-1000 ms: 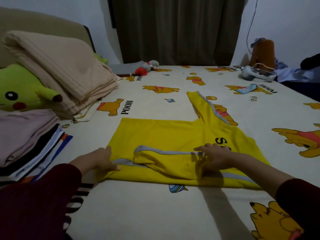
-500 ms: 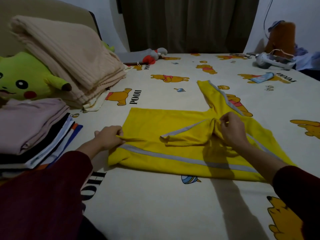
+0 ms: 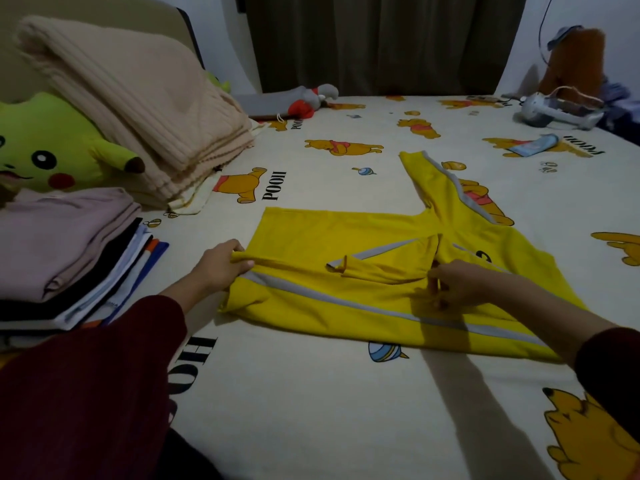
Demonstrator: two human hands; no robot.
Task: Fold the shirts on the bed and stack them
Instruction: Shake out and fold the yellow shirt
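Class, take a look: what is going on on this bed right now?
A person is folding a yellow shirt spread flat on the bed. The left hand pinches a fold at the shirt's left edge, and the right hand grips the fabric near the tucked-in sleeve. The far sleeve is not yet folded in. A stack of folded clothes sits to the left.

shirt (image 3: pixel 346 237) lying flat mid-bed (image 3: pixel 311 410), one sleeve reaching toward the far edge | left hand (image 3: pixel 216 266) sitting at its left hem, right hand (image 3: pixel 457 284) on its middle | folded stack (image 3: pixel 69 258) lying left of shirt | blanket (image 3: pixel 138 98) and plush toy (image 3: pixel 52 143) sitting behind stack | possibly a headset (image 3: pixel 561 112) lying far right
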